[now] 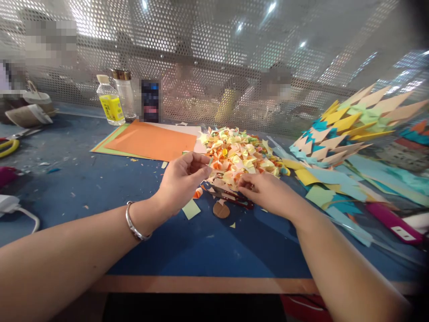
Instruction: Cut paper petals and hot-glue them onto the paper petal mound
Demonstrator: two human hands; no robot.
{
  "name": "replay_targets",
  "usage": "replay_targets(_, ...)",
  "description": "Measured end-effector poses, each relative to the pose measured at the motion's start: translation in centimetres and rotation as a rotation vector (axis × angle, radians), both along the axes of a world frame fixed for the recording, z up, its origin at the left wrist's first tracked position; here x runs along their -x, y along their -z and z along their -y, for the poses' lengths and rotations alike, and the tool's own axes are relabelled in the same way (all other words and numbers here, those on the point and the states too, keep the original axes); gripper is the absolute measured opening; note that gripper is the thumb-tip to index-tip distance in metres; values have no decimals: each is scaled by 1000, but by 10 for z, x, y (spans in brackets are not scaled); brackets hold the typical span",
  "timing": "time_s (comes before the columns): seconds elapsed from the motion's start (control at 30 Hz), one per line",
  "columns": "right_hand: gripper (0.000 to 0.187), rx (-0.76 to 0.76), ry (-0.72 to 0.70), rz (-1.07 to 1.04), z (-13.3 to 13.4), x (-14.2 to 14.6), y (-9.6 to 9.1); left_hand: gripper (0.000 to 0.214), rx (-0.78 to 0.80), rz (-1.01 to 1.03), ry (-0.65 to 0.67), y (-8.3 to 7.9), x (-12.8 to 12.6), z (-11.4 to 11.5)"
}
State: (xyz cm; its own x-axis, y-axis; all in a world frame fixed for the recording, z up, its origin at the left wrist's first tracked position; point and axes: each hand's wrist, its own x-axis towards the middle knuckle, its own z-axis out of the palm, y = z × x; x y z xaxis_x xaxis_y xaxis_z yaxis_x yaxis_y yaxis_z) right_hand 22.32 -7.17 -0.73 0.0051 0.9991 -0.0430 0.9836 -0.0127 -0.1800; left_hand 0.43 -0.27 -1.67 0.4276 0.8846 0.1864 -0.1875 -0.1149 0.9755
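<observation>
My left hand (182, 179), with a silver bracelet on the wrist, is curled in a pinch on a small folded paper piece at the left edge of a heap of small folded paper pieces (239, 156) in yellow, orange and cream. My right hand (266, 192) rests palm down at the heap's near edge, its fingers closed among the pieces over a dark red tool; what they hold is hidden. A pale green paper scrap (191, 209) and a brown paper disc (221, 210) lie on the blue table (100, 188) just below my hands.
Orange and green paper sheets (150, 141) lie behind the heap. A stack of pointed folded paper shapes (355, 120) fills the right. Bottles (110, 103) stand at the back by the perforated metal screen. Yellow-handled scissors (8, 145) and a white cable (23, 212) sit far left. A pink knife (392, 223) lies right.
</observation>
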Motion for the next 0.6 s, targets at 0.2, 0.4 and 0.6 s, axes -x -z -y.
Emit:
replay_targets(0.2, 14, 27, 17, 41, 2, 2, -2, 18, -77, -34, 23, 4, -2, 0)
replay_targets(0.4, 10, 47, 4, 49, 5, 1, -3, 18, -108, -58, 15, 2, -4, 7)
replay_targets(0.6, 11, 57, -36, 55, 3, 1, -1, 15, -142, -77, 22, 1, -3, 8)
